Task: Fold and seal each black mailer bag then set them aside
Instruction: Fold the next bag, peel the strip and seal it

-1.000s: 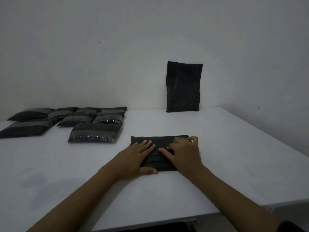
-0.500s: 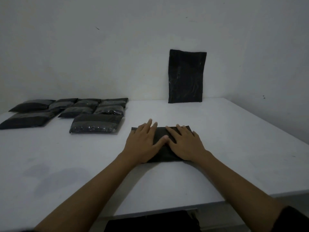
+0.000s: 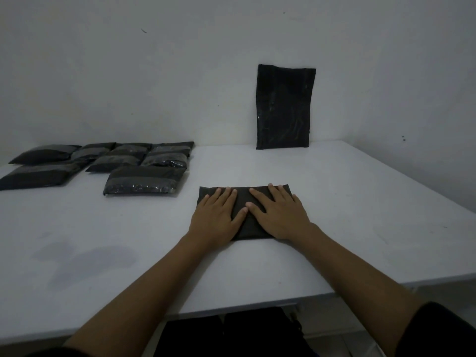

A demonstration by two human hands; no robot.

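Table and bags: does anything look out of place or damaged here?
Nothing looks damaged. One flat black bag stands upright against the wall, apart from the sealed bags lying at the far left. Both hands, left and right, press the folded bag flat.

Packing room: white table (image 3: pixel 360 215), sealed mailers (image 3: pixel 144 181).

The scene is dim and grey-toned, with soft, even light and no visible lamp. The white rectangular table (image 3: pixel 360 202) reads as dull grey, with faint smudgy dark patches on its near left. Soft shadows lie under the forearms. Small glints of glare show on the glossy black plastic bag leaning upright against the far wall (image 3: pixel 284 106) and on the cluster of folded black plastic mailer bags at far left (image 3: pixel 144 181). Wide-angle distortion bows the table edges, and detail in the black areas is lost.
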